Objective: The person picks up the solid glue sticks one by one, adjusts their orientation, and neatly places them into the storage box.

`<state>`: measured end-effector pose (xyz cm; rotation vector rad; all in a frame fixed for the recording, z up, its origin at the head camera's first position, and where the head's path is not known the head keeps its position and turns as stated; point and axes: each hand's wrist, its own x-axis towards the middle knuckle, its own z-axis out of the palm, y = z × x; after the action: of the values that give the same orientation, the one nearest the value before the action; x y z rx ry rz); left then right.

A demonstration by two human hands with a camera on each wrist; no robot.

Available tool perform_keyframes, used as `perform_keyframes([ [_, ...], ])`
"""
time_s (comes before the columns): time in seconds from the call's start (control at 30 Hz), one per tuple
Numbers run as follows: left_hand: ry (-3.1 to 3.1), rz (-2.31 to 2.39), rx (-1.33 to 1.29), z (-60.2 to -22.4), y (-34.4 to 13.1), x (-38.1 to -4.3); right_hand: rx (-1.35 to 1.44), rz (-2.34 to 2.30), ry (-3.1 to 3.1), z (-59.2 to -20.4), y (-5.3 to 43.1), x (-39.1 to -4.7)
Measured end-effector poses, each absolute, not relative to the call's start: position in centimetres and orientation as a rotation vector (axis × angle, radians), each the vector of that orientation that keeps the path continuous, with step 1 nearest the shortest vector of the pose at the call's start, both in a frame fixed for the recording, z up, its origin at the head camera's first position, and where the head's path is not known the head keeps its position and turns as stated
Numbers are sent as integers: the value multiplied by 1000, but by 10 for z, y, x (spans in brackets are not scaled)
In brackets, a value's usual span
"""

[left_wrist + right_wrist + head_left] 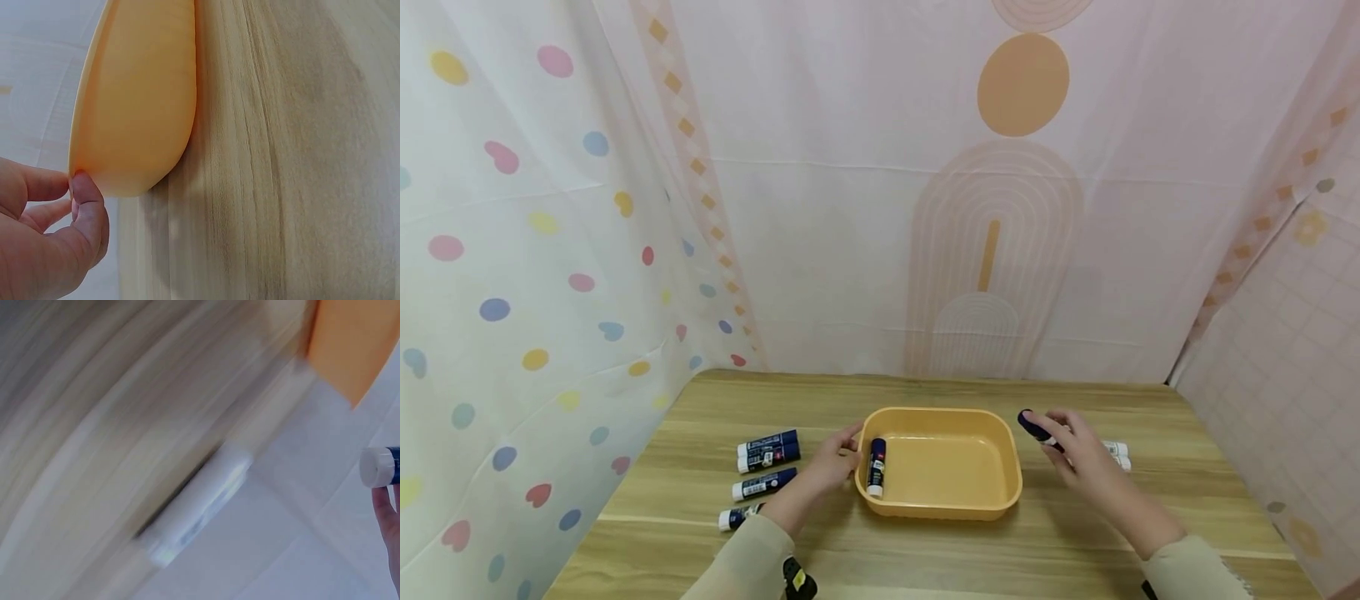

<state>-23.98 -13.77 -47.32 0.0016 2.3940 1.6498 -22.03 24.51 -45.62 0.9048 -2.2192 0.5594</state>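
Note:
My left hand (829, 468) pinches the left rim of a yellow-orange plastic tray (942, 510); in the left wrist view, thumb and fingertips meet at that rim. Along the tray's left wall, inside, lies a dark blue glue stick (877, 467) with a white end. To the right of the tray, my right hand (1078, 454) holds another dark blue glue stick (1037, 427) above the table. The right wrist view catches only that stick's white end (377, 467) and a few fingertips. Partly behind the right hand lie white tubes (1118, 450), blurred in the right wrist view.
Several dark blue glue sticks (767, 450) with white ends lie on the wooden table (925, 554) left of the tray, one partly covered by the left forearm. Patterned curtains (850, 250) hang behind the table and along both sides.

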Motion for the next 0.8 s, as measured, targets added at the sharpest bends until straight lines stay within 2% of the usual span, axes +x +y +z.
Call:
perform_keyframes([
  [0.17,2382,1665,0,-473,-137,-239,721,949,-2241,-456,219,-215],
  [0.33,2372,1679,-1,-473,-135,-240,317,1596,-2298,-455,198,-212],
  [0.5,2368,1676,-7,-473,-135,-241,13,1971,-2305,-453,181,-215],
  [0.8,2380,1672,-9,-474,-135,-243,-27,2130,-2291,-450,144,-218],
])
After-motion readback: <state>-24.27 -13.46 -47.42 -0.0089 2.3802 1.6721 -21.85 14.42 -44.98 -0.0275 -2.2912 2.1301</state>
